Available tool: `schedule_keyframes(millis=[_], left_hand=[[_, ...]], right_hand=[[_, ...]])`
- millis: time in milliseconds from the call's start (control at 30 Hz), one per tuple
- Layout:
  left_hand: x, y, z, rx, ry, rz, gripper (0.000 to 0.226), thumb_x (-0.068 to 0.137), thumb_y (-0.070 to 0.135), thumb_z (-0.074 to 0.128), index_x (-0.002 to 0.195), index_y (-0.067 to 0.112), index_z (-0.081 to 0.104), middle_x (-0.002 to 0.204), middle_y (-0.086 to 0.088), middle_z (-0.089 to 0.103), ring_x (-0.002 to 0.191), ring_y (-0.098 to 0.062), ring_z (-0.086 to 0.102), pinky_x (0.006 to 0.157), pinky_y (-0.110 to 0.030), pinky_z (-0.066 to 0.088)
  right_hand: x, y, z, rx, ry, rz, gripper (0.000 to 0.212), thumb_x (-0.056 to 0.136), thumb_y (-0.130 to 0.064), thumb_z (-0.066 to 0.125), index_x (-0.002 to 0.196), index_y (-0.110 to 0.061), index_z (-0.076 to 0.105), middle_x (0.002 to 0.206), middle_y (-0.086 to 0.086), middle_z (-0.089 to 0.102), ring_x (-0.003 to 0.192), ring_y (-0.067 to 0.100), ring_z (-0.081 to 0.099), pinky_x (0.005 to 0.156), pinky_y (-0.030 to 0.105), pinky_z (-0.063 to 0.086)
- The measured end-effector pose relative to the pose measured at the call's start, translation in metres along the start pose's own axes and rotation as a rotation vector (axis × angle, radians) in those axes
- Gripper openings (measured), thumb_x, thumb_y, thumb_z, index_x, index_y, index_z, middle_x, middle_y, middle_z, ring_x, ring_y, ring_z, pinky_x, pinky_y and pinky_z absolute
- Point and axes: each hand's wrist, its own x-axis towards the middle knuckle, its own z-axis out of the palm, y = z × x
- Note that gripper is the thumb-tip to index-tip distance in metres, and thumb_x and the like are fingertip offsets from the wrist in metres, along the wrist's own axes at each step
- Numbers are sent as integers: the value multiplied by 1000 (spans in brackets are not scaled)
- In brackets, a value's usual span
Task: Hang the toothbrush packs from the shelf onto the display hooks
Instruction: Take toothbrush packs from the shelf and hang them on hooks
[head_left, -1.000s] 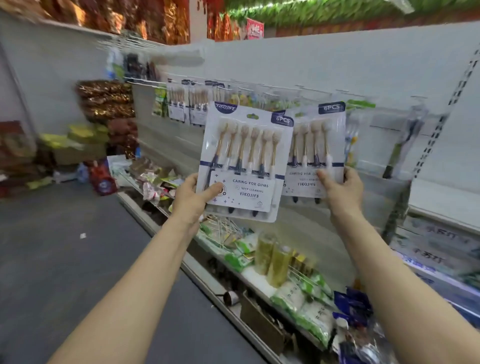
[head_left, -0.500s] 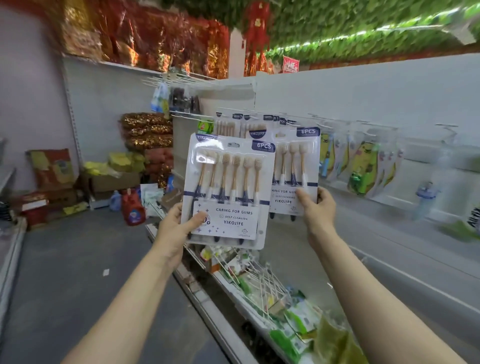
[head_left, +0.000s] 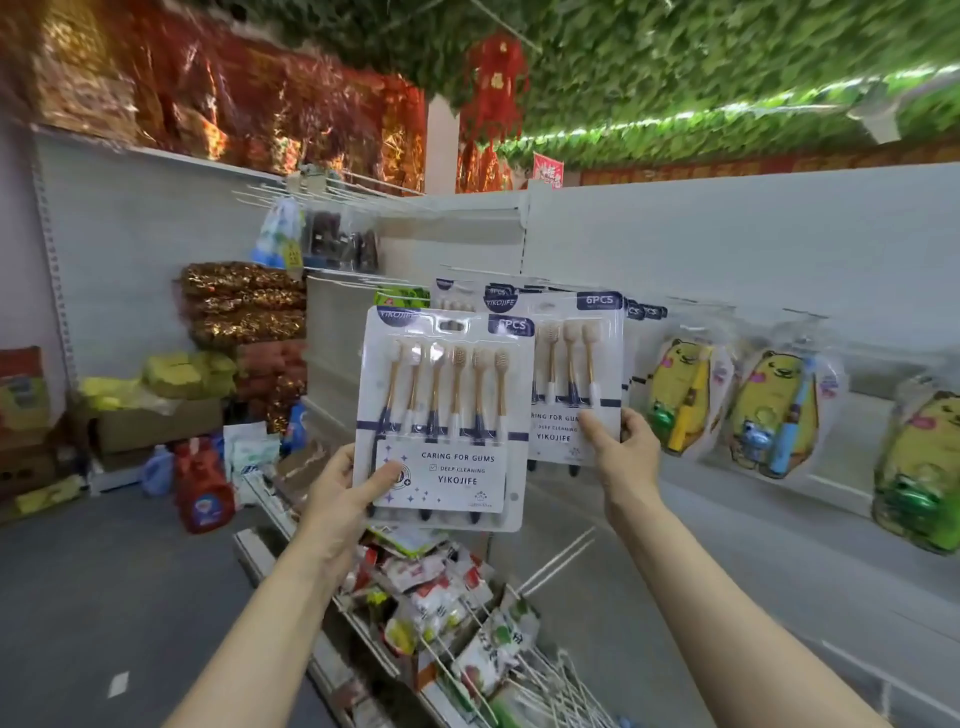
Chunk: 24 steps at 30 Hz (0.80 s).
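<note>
Since both packs are held up level with the hanging row, I judge I'm in the hanging step itself, lining a pack up with its peg. The white back panel (head_left: 727, 249) fills my view from twelve round to four o'clock. The lower shelf (head_left: 249, 545), strewn with loose sachets, runs off toward six o'clock. At three o'clock of centre hang the bear-shaped packs (head_left: 680, 400), and at twelve o'clock of my hands sits the hung row (head_left: 457, 296) of toothbrush packs.

Dead centre is the near toothbrush pack (head_left: 447, 415), upright and facing me. My left grip (head_left: 337, 499) clasps its seven-o'clock corner, thumb across the front label. At its two o'clock, partly behind it, the far toothbrush pack (head_left: 576, 374) is pinched at its lower right edge by my right grip (head_left: 626, 452), thumb on the front. Its top lies against the hung row. Whether its hole is on a hook I cannot tell, as the hook is hidden there. Smallest, the hang slot (head_left: 453, 326) at the near pack's twelve o'clock is free.

Next, I think, the right grip must seat its pack fully on the peg and let go. The left must then raise the slot to a peg tip, keeping the card square so it doesn't snag.
</note>
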Motion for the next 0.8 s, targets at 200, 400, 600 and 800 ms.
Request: schedule_keyframes(millis=[200,400,600,800], left_hand=[[117,-18,-37,-2,-158,-55,56,67,23,80,119,14,61,108,-8,75,106,-30,68,95,-46,50],[213,-21,-59,-28,-345,-132,66,64,29,91,119,11,61,111,-11,74,107,-32,68,95,-48,51],[256,-33,-43,-55,-457,-165,41,80,7,73,119,8,60,109,-11,73,89,-16,72,66,-22,56],[268,-47,-25,-82,-502,-208,52,68,19,78,117,13,61,111,-8,74,105,-26,68,92,-40,50]], right_hand=[[29,34,53,-26,175,-11,28,89,-16,73,115,-11,62,106,6,72,93,21,71,75,34,61],[41,47,88,-32,363,-47,22,87,-10,75,108,-12,66,104,6,74,94,21,71,79,33,57],[46,49,87,-66,456,-79,24,88,-13,75,111,-10,68,107,7,75,97,22,71,84,35,58],[62,56,75,-97,464,-40,28,88,-17,76,114,-12,66,114,11,73,104,27,70,91,43,58]])
